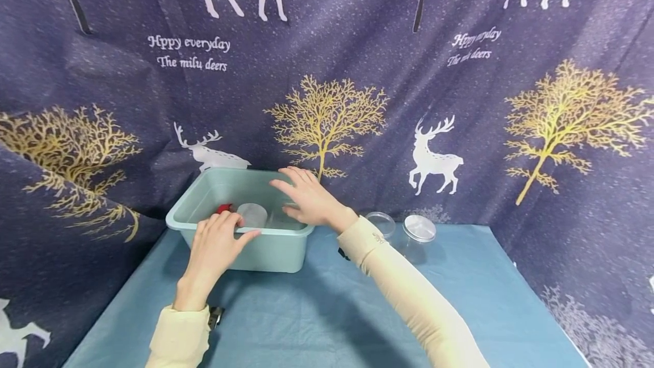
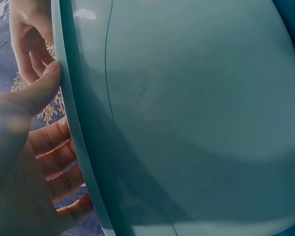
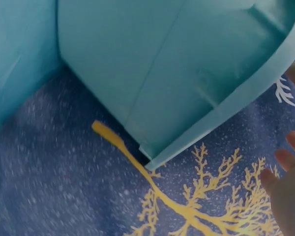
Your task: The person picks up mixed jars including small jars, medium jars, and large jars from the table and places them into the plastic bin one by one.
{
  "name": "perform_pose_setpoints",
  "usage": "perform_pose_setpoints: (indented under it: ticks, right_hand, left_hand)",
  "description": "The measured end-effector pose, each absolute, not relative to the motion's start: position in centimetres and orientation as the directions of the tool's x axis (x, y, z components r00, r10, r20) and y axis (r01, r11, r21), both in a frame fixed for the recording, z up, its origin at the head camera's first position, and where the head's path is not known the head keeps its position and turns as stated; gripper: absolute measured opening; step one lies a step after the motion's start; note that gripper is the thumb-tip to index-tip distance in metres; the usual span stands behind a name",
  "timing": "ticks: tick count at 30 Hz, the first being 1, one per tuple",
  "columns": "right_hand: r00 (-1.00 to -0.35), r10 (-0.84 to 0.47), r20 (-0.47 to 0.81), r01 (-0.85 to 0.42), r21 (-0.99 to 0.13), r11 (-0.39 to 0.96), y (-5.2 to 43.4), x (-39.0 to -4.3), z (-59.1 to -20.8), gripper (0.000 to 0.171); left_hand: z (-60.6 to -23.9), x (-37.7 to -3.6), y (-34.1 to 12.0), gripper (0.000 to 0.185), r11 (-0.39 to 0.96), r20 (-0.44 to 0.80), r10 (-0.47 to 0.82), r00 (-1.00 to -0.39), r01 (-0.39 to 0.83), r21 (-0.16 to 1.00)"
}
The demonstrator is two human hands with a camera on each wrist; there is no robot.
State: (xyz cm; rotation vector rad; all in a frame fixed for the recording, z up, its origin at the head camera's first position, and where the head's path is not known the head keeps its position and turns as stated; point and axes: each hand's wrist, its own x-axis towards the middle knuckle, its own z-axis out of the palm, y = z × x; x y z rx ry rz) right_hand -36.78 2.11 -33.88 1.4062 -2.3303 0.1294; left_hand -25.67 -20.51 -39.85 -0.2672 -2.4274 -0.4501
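A pale green plastic basin stands at the back left of the table. My left hand is at its front rim, fingers relaxed and loosely bent over the inside, thumb pointing right along the edge. In the left wrist view the thumb overlaps the rim. My right hand is over the basin's right end, its fingers spread and holding nothing. Inside the basin lie a round whitish disc and a small red object, partly hidden behind the left hand and front wall.
Right of the basin, a clear jar with a silver lid stands near the back edge. Beside it is a clear round container, partly behind the right sleeve. A blue cloth covers the table. A patterned dark curtain hangs close behind.
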Motion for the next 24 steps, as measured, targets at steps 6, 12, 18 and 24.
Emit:
perform_pose_setpoints:
  ticks: [6, 12, 18, 24]
  right_hand:
    - [-0.371, -0.748, 0.551, -0.890, 0.020, 0.456, 2.9, -36.1, -34.5, 0.055]
    - [-0.303, -0.618, 0.726, -0.911, -0.031, 0.411, 4.8, -34.9, -35.3, 0.047]
    - [-0.311, -0.506, 0.804, -0.910, -0.098, 0.404, 7.4, -33.4, -36.0, 0.047]
    - [-0.426, -0.384, 0.819, -0.864, -0.243, 0.441, 10.9, -32.0, -37.3, 0.047]
  left_hand:
    - [-39.8, -25.7, -20.6, 0.039, 0.920, 0.634, 0.077, -0.769, 0.300, 0.253]
    - [-39.9, -25.6, -20.5, 0.040, 0.920, 0.627, 0.070, -0.776, 0.293, 0.261]
    - [-39.9, -25.6, -20.5, 0.040, 0.919, 0.634, 0.066, -0.770, 0.294, 0.261]
    - [-39.7, -25.5, -20.4, 0.039, 0.917, 0.628, 0.065, -0.776, 0.295, 0.270]
